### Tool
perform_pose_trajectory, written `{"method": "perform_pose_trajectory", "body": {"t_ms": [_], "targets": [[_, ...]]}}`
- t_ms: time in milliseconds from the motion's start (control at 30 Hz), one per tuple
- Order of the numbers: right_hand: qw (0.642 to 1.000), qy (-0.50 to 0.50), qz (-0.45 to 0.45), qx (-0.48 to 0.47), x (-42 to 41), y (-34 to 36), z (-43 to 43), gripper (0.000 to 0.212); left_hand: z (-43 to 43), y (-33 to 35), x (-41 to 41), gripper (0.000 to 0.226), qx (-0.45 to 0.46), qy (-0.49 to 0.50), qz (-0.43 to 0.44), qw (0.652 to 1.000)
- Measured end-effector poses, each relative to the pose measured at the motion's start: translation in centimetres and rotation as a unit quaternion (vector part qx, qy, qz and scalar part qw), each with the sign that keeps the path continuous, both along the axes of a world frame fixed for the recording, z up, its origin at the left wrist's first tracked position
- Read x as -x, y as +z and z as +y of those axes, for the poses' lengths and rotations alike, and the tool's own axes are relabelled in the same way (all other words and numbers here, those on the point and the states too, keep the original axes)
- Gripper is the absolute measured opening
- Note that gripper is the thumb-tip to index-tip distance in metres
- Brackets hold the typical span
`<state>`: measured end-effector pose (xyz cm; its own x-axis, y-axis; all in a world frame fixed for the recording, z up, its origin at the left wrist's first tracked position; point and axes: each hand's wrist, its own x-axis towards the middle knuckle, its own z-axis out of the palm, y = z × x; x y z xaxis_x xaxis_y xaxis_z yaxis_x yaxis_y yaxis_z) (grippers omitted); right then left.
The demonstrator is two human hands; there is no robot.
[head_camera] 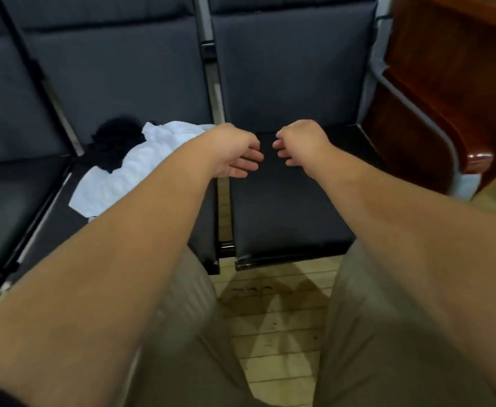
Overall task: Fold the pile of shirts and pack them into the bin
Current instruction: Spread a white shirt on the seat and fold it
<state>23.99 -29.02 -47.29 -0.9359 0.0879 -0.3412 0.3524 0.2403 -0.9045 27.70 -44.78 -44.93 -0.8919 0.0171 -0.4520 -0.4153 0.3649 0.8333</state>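
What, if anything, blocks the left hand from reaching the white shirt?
Nothing visible, so probably yes. The left hand hangs empty, fingers loosely curled, just right of the white shirt, which lies open on the seat except where a black garment overlaps its far edge.

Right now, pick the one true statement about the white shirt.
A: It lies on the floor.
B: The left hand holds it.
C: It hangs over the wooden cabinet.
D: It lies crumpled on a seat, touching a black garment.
D: the white shirt lies crumpled on the seat, with the black garment at its far edge, while the left hand and the right hand hold nothing.
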Motion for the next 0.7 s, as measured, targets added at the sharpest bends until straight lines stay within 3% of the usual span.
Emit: {"method": "perform_pose_trajectory", "body": {"t_ms": [233,367,533,633,700], "targets": [[0.995,0.092,0.031,-0.008,2.6,-2.7,-9.1,0.014,-8.9,-2.1,-0.2,0.025,0.030,0.139,0.011,0.990],[0.994,0.108,-0.004,0.002,3.9,-7.0,-12.1,0.014,-12.1,-5.4,1.1,0.027,0.106,0.199,-0.004,0.974],[0.967,0.217,-0.084,-0.108,5.3,-11.4,-14.9,0.019,-14.0,-10.4,2.5,0.040,0.387,0.015,-0.053,0.921],[0.951,0.262,-0.077,-0.146,6.4,-12.5,-15.8,0.027,-14.2,-11.7,3.4,0.050,0.454,-0.109,-0.148,0.872],[0.942,0.279,-0.080,-0.165,6.9,-13.4,-15.8,0.026,-14.1,-12.4,3.9,0.035,0.499,-0.189,-0.199,0.822]]}}
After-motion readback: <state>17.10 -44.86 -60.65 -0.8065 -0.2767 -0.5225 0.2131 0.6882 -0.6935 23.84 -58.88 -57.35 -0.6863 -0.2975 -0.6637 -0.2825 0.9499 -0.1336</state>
